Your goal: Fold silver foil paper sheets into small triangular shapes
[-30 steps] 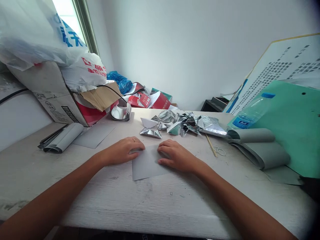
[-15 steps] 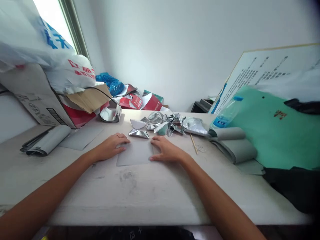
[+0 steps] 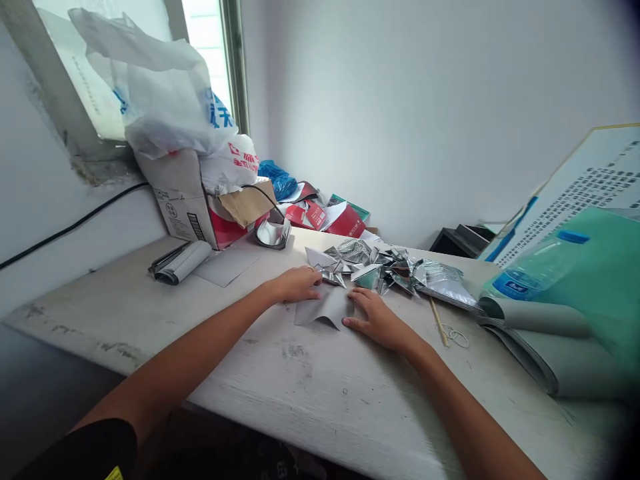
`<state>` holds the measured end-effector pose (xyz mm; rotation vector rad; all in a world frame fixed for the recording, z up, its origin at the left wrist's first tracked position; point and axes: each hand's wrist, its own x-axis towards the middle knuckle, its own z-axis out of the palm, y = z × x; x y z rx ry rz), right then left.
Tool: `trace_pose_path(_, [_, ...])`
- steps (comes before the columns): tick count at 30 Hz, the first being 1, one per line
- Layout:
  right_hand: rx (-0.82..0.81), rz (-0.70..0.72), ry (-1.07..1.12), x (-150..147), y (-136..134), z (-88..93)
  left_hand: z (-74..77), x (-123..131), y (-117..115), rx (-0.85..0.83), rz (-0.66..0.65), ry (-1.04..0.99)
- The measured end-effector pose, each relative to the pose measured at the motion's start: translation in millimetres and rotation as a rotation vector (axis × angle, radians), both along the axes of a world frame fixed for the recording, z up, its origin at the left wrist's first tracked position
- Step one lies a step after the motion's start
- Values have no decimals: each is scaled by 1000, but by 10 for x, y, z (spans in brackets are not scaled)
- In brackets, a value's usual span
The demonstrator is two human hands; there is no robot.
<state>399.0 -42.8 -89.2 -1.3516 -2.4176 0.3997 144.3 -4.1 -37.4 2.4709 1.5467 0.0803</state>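
Observation:
A grey paper sheet (image 3: 324, 309) lies on the white table (image 3: 310, 393), its near edge bent up into a point. My left hand (image 3: 297, 284) rests at the sheet's far left corner with the fingers curled onto the paper. My right hand (image 3: 379, 321) lies on the sheet's right side, fingers stretched flat and pressing it down. Just behind both hands sits a heap of folded silver foil pieces (image 3: 380, 263).
A cardboard box (image 3: 183, 200) with plastic bags (image 3: 165, 100) stands at the back left, a shiny roll (image 3: 273, 233) beside it. Rolled grey sheets (image 3: 183, 262) lie left. At right are a wooden stick (image 3: 439, 320), rubber bands (image 3: 457, 335), a water bottle (image 3: 535, 270) and stacked grey sheets (image 3: 540, 340).
The camera has swung left and pulled back. The flat grey sheet now shows a raised, folded near edge, and both hands have stayed on it.

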Motion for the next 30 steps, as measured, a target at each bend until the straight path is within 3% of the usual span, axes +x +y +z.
trace_pose_path(4, [-16, -67, -47, 145, 92, -18, -118, -26, -45, 26, -2, -35])
trace_pose_path(9, [-23, -20, -57, 208, 128, -17, -201, -37, -131, 55, 7, -16])
trace_pose_path(18, [-22, 4, -39, 56, -16, 95, -171, -20, -208, 46, -9, 18])
trace_pose_path(24, [-42, -81, -60, 79, 29, 24, -152, -70, -210, 23, -62, -2])
trace_pose_path(30, [-19, -6, 19, 45, 26, 29, -126, -58, -234, 28, -67, 11])
